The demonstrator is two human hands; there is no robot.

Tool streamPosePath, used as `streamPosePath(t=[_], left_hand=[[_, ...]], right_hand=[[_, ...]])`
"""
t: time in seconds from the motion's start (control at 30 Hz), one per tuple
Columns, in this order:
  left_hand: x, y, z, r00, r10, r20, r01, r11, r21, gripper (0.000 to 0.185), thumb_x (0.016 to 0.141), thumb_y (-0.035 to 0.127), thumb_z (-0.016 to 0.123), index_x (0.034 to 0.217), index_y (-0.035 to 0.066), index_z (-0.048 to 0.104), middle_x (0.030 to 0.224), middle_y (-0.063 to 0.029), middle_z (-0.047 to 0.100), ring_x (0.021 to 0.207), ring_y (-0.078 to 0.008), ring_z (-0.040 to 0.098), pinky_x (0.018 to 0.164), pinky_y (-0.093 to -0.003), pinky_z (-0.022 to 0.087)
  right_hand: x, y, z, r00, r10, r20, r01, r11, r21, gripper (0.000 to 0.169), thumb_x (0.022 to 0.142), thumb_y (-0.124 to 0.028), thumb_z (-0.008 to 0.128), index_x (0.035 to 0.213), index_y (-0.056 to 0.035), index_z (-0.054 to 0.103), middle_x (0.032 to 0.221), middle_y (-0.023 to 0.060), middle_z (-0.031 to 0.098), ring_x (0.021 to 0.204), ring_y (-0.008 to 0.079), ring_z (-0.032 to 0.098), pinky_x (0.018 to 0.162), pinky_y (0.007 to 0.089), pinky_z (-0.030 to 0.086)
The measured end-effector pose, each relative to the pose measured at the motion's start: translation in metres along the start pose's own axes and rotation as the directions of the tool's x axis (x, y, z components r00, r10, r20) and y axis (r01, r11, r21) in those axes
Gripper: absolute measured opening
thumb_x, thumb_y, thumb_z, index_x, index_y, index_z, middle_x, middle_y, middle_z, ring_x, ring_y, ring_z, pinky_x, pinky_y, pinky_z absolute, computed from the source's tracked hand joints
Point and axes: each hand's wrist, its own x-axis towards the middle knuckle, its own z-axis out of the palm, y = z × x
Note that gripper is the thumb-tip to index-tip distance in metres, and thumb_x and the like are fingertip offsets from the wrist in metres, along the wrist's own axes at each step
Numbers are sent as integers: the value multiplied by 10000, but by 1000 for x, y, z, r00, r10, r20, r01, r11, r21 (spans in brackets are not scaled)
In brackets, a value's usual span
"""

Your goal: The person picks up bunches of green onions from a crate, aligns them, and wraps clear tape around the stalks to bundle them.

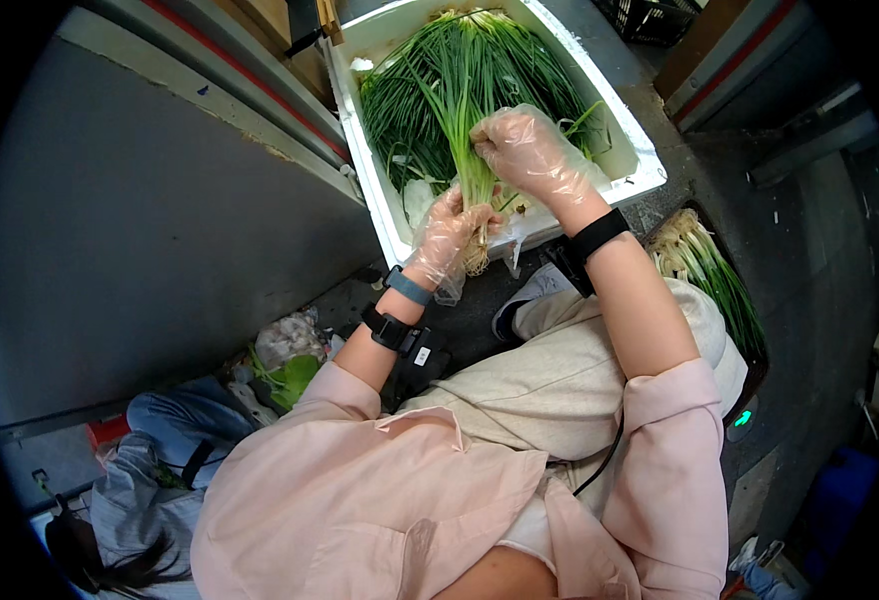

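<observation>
A bunch of scallions [474, 180] is held upright-looking over the near edge of a white foam box [638, 161], roots towards me. My left hand [447, 229], in a clear plastic glove, grips the bunch just above its roots. My right hand [526, 146], gloved the same way, has its fingers curled together at the right side of the stalks; whether it pinches a leaf is hidden. Behind both hands, many more scallions [409, 86] fill the box, their green leaves spreading towards me and their white ends at the far side.
By my right knee lies a dark tray [758, 367] of scallions with roots [698, 247]. A grey panel [184, 217] rises on the left. Vegetable scraps [289, 375] and a plastic bag [288, 337] lie on the floor. Another person [147, 480] is at lower left. A black crate [646, 19] stands beyond.
</observation>
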Motion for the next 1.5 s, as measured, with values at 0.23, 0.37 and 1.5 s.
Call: streamPosePath(t=[0.23,0.37,1.5], left_hand=[[0,0,-2,1000,-12,20,12,1000,14,361,880,17,566,1233,-12,500,1181,-106,591,854,-150,632,767,-267,539],[-1,3,0,999,-4,35,4,1000,5,364,885,33,574,1237,-17,495,1195,-116,581,858,-155,634,781,-267,532],[-5,1,-1,998,-6,64,12,996,-88,435,896,132,607,1288,2,468,1232,-141,578,923,-166,643,833,-283,530]], right_hand=[[-2,10,2,996,92,-5,-91,989,120,133,777,-138,646,849,-29,672,785,127,662,725,304,643,677,371,515],[-5,21,5,946,322,-45,-301,919,256,161,802,-167,654,870,-23,678,766,127,668,717,248,664,670,328,515],[-10,38,-62,817,528,230,-388,208,898,210,865,-190,658,965,-5,663,814,38,652,726,111,620,720,242,533]])
